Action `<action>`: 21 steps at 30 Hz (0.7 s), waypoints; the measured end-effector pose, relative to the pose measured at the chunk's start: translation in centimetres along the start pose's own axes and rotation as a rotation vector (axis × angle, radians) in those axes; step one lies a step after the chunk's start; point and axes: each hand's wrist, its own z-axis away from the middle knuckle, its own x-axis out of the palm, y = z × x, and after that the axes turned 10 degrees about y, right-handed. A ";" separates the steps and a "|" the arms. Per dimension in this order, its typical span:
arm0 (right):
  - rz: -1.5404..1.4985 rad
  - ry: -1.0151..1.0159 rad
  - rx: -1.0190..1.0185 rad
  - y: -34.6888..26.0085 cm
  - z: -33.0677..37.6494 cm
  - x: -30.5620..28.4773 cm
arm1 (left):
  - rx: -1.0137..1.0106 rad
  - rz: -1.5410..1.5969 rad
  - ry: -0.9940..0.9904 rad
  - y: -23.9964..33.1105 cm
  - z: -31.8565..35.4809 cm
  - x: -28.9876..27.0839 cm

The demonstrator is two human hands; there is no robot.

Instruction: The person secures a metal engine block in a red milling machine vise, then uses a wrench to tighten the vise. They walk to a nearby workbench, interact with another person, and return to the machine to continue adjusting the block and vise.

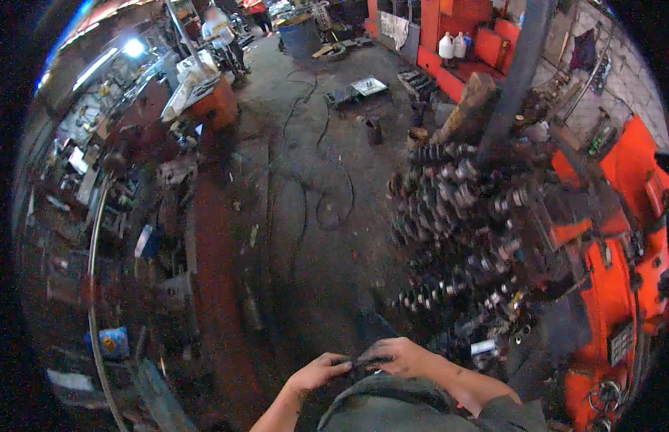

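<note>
My left hand point(321, 371) and my right hand point(395, 358) are close together in front of my body, at the bottom middle of the view. The fingers of both are curled in towards each other. Something small and dark seems to lie between the fingertips, but blur and shadow keep me from making out what it is. Just below the hands is the dark grey cloth of my clothing point(392, 403).
To the right, many crankshafts point(449, 194) stand in rows beside a dark post point(518, 79) and an orange machine point(611, 288). Hoses point(305, 194) trail over the dark floor. A long metal rod point(95, 266) runs along the cluttered left side. Further off are a blue drum point(298, 39) and two people.
</note>
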 end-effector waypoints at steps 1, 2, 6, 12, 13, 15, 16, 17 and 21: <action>-0.030 0.012 -0.049 0.6 -4.5 -2.2 | -0.037 -0.064 0.019 3.2 -2.4 -3.0; -0.055 0.024 -0.093 0.4 -8.2 -3.5 | 0.018 0.019 0.004 5.6 -3.1 -5.8; 0.048 -0.104 -0.079 -1.6 -24.0 -10.0 | 0.157 0.000 0.234 16.2 -4.9 -15.9; 0.055 -0.164 0.016 1.5 -48.2 -18.2 | 0.344 -0.083 0.452 27.1 -15.0 -32.7; 0.011 -0.112 -0.023 2.9 -52.1 -18.9 | 0.342 -0.093 0.526 28.2 -17.2 -35.6; -0.003 -0.063 -0.029 5.5 -60.2 -20.4 | 0.374 -0.070 0.534 31.3 -22.2 -42.2; 0.010 -0.064 0.016 6.5 -64.0 -21.4 | 0.370 -0.071 0.536 33.4 -24.2 -45.4; 0.027 -0.060 0.059 7.2 -67.8 -22.7 | 0.411 -0.170 0.531 36.0 -26.1 -48.6; 0.068 0.078 0.303 7.5 -80.7 -29.6 | 0.523 -0.395 0.425 49.1 -31.8 -59.9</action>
